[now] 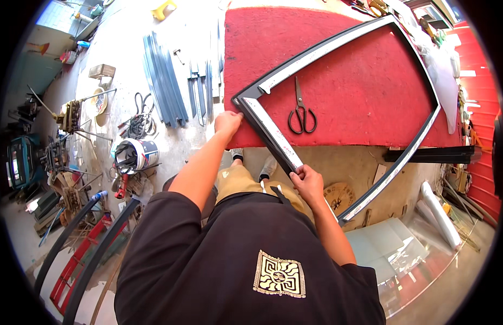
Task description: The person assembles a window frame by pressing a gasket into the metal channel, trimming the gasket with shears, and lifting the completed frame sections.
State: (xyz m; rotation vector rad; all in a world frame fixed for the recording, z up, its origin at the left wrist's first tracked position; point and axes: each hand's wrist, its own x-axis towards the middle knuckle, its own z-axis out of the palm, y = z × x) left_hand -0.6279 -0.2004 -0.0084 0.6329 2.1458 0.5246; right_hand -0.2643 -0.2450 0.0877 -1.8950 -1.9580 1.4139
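The fingers of the left hand (pixel 228 124) are too indistinct to show whether they touch the corner of the frame (pixel 272 131). The right hand (pixel 308 185) covers one stretch of it, and the right forearm (pixel 336 233) hides more near its lower corner. Dark shapes inside the bucket (pixel 150 153) cannot be made out. The lower edge cuts off the black shirt (pixel 230 238); the dark rim crops the teal object (pixel 25 157) and the red wall (pixel 483 111).
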